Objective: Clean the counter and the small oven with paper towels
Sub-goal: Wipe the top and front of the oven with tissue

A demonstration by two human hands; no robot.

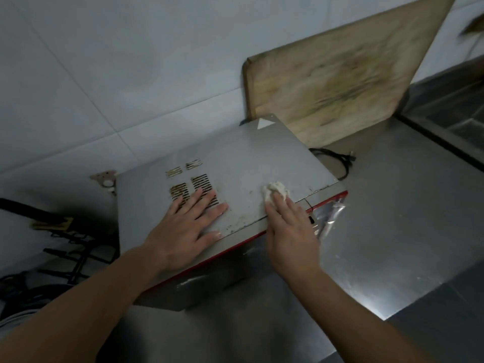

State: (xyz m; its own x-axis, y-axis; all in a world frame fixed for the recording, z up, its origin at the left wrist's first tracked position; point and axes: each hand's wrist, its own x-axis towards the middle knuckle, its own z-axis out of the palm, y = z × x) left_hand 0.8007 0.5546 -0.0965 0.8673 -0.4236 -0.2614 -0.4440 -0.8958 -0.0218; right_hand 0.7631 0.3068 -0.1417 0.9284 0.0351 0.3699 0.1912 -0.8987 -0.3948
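The small oven (pixel 243 153) has a grey metal top with rusty vent slots and a red front edge; it stands on the steel counter (pixel 387 218). My left hand (pixel 186 231) lies flat and spread on the oven top, fingers over the vents. My right hand (pixel 288 231) presses a crumpled white paper towel (pixel 275 191) onto the oven top near its front right edge. Brown specks dot the metal around the towel.
A large worn wooden cutting board (pixel 340 74) leans on the tiled wall behind the oven. A black power cord (pixel 332 155) lies on the counter beside it. A gas stove grate (pixel 70 247) sits at the left. A sink edge (pixel 445 142) is at the right.
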